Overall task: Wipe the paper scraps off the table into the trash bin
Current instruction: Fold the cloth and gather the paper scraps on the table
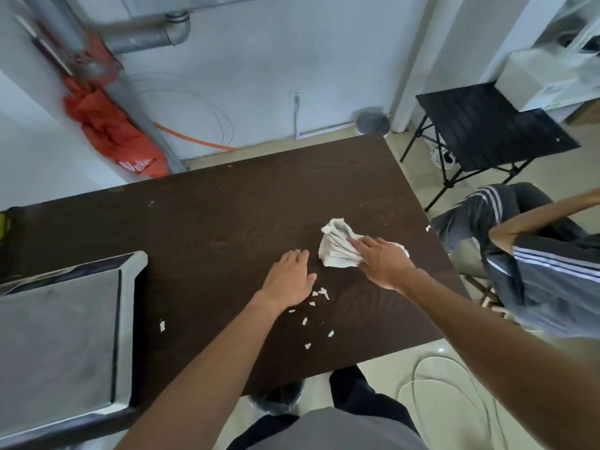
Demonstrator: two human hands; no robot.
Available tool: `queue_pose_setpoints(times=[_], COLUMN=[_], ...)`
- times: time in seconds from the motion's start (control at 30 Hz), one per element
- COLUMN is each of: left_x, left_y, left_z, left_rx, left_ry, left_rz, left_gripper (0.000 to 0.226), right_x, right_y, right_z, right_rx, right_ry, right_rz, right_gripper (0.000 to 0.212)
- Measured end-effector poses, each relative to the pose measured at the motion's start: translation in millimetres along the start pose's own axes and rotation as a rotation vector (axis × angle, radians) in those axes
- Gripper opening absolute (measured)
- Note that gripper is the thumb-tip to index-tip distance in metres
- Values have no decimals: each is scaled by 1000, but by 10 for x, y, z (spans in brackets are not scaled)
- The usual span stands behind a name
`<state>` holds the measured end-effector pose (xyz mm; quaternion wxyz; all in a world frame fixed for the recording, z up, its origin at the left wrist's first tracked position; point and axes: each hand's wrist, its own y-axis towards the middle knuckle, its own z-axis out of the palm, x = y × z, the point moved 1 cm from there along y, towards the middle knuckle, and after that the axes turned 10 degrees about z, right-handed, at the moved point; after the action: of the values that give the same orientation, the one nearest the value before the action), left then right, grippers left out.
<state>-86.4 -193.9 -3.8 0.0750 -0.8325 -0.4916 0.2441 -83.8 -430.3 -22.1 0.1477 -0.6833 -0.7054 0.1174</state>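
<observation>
Several small white paper scraps (pixel 319 293) lie scattered on the dark brown table (pixel 211 222), most of them just right of my left wrist; one scrap (pixel 162 325) sits apart to the left. My left hand (pixel 289 280) rests flat on the table, fingers together, holding nothing. My right hand (pixel 383 261) presses down on a crumpled white cloth (pixel 337 243) and grips its near edge. A dark trash bin (pixel 276 399) with a clear liner shows partly below the table's near edge, between my legs and the table.
A grey tray-like box (pixel 65 336) with a metal rim covers the table's left part. Another person in a striped dark top (pixel 545 271) sits at the right. A black folding table (pixel 487 125) stands behind. One scrap (pixel 428 227) lies at the table's right edge.
</observation>
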Motion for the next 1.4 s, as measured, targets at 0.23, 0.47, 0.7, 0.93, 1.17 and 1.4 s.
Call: queue_pose_setpoints(times=[0.23,0.47,0.7,0.93,1.17,1.4], left_x=[-411,-777,-951,-1072,-1136,-1202], left_y=[-129,-108,163,612,964,1162], left_z=[-35,-7,-156,-265,-313,-285], left_rx=[-79,-146,-136,-121,-115,33], left_ry=[-67,-245,-303,-358,-419,-387], left_rz=[222,256,193,79,-14,-16], left_gripper=[75,65,64,62,66,72], right_x=[188,189,-328,-679,-870,-1048], right_y=[-633,-859,-472,-29,401,742], right_z=[206,232,-136,-242,-285,-366], right_rx=[-10,-98,-195,-272,-283,-179], right_ry=[103,306,169,64,101,41], right_rz=[126,275,152,51,-4,-18], right_gripper=[60,53,59,60,71,59])
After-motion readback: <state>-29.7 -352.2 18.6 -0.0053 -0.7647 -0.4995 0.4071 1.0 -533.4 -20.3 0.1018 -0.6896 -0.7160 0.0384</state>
